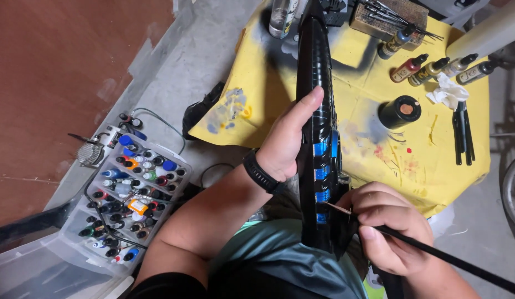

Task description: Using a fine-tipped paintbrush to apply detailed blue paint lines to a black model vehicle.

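Left hand (288,141) is gripping a long black part (318,122) steady over the lap beside the yellow cloth (279,77), while right hand (387,227) is pinching a thin brush (434,253), its tip touching the blue panels (322,166).

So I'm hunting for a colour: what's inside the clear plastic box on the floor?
The clear plastic box holds many small paint bottles, mostly standing upright with black, blue, white or orange caps. Their bodies and anything beneath them are hidden by the crowded caps.
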